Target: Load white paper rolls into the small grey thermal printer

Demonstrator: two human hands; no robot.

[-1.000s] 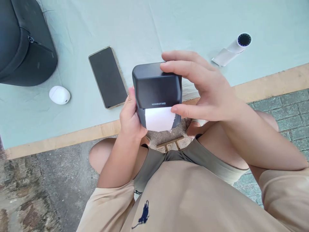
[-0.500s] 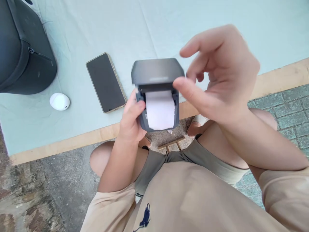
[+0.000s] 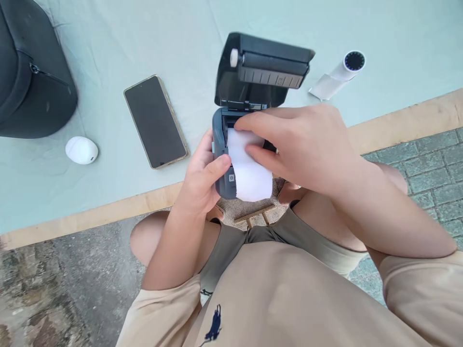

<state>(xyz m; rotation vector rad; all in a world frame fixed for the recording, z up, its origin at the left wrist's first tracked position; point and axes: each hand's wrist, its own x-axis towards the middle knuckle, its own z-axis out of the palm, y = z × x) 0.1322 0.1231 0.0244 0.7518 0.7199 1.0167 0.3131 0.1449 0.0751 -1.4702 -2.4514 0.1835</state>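
Gripping the dark little printer [image 3: 221, 180] in our left hand [image 3: 202, 180], we've got the fingers wrapped round its left side and the thumb pressed on the front. Its lid [image 3: 262, 67] is flipped all the way up. Our right hand [image 3: 304, 144] reaches over the open bay, fingers curled loosely onto the white paper roll [image 3: 249, 171], whose loose end hangs down the front. We're holding all this just past the table edge, over our knees. On the pale green cloth [image 3: 108, 38] sit a phone [image 3: 155, 121], a white oval case [image 3: 81, 150], a dark bag [image 3: 31, 77] and a white tube gadget [image 3: 340, 74]. Paving stones [image 3: 427, 159] below.
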